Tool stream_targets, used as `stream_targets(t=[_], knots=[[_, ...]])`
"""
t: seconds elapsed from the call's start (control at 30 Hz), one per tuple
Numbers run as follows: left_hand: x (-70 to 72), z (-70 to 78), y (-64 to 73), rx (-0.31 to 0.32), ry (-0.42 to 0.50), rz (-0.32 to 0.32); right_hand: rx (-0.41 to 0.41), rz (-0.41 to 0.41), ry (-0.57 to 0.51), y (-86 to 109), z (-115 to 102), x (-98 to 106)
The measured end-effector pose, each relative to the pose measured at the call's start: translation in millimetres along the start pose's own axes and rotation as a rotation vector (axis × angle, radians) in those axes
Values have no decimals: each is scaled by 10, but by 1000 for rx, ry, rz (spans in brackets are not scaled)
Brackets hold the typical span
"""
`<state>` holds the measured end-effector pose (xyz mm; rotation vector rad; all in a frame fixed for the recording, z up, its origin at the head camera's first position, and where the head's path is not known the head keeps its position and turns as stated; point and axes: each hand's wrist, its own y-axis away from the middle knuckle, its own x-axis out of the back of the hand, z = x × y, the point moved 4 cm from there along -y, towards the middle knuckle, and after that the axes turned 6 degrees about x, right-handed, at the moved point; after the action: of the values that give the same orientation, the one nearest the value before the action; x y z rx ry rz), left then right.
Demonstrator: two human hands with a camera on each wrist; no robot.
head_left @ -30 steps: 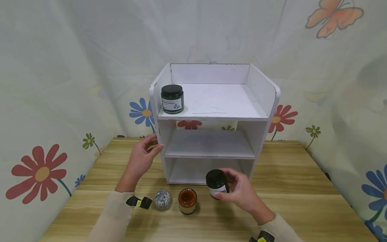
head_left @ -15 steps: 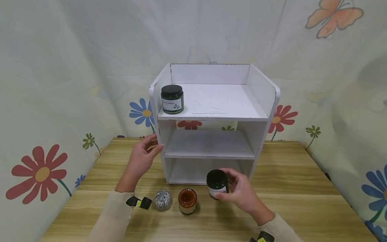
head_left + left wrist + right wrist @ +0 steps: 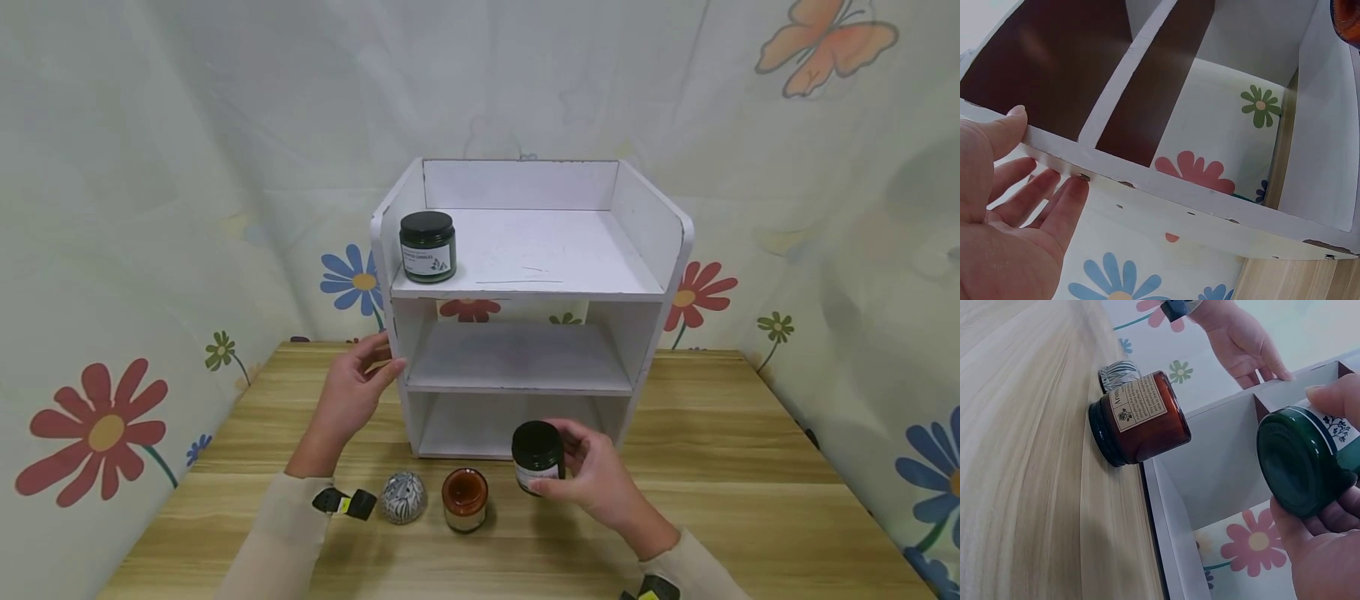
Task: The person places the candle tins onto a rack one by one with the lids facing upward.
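My right hand (image 3: 596, 475) grips a dark green candle jar (image 3: 1300, 465) by its side, thumb across the white label. In the head view its black lid faces up, and the right wrist view shows its glass base held clear of the table. My left hand (image 3: 352, 392) holds the left side panel of a white shelf unit (image 3: 517, 389); the thumb lies on the front edge and the fingertips touch the outer face (image 3: 1063, 181). A second green candle jar (image 3: 428, 247) with a black lid stands at the top tier's left front.
An amber jar (image 3: 466, 500) stands on the wooden table (image 3: 750, 500) before the shelf, dark lid end down. Left of it sits a small round black-and-white striped thing (image 3: 404, 497). A flowered curtain (image 3: 225, 125) surrounds the table's back and sides.
The green jar in my right hand has turned slightly, its label shifting a little. My left hand has stayed on the shelf unit.
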<state>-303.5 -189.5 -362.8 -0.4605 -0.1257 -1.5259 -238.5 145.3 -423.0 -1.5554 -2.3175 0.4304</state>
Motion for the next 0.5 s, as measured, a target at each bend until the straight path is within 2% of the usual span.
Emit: stream_targets(t=[0.2,0.5], knots=[[3,9,-2,-11,-1,4,80,-14,-35,-9,-12,5],[3,11,10,-9,1,8,104,-7,-83,-11,-3,1]])
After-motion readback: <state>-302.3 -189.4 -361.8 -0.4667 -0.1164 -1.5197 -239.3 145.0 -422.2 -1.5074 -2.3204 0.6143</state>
